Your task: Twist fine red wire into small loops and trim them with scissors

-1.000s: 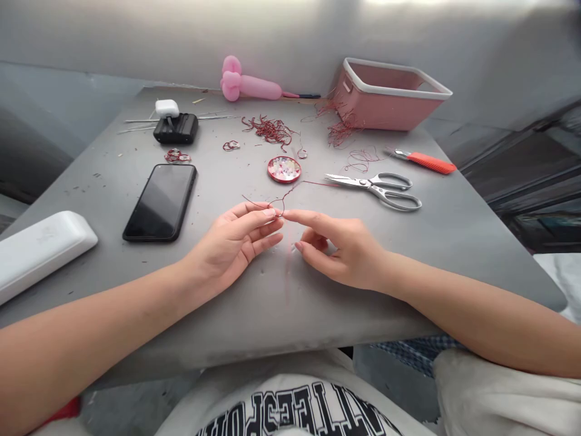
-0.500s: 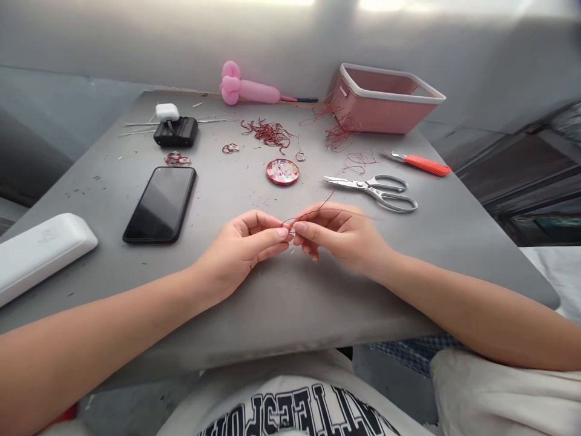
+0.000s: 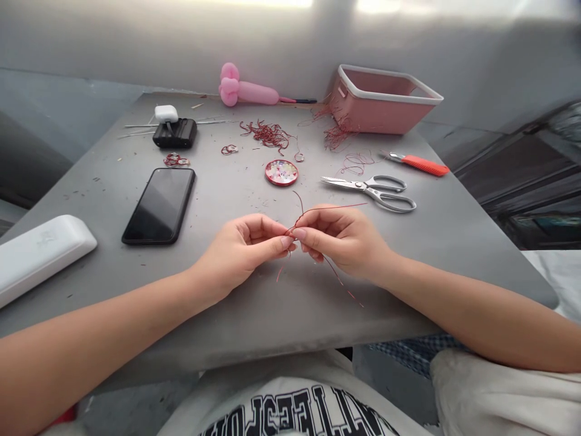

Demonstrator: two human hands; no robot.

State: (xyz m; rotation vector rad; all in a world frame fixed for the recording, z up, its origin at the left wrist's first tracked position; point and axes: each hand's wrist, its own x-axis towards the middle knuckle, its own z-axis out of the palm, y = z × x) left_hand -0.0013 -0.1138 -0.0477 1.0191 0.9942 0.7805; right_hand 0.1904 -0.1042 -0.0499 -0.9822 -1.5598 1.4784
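Thin dark red cord [image 3: 334, 207] runs between my fingertips, its loose ends sticking out above, to the right and below. My left hand [image 3: 249, 245] pinches the cord between thumb and forefinger. Right beside it, my right hand [image 3: 345, 239] grips the same cord, thumb against forefinger, with the fingertips of both hands almost touching. Whether a bead sits in the pinch is hidden. Beyond my hands lies a small round red dish [image 3: 281, 173] filled with pale and coloured beads. Scissors [image 3: 370, 184] rest to the right of it, blades pointing left.
A phone [image 3: 158, 206] and a white case [image 3: 48, 254] lie on the left. Behind them stands a black device [image 3: 175, 133]. Cut red cords [image 3: 267, 134], a pink basket [image 3: 385, 109], an orange-handled cutter [image 3: 422, 164] and a pink balloon [image 3: 249, 91] are farther back.
The cord between my fingers has shifted; several ends now stick out upward, rightward and below my hands. Both hands remain pinched together in nearly the same place.
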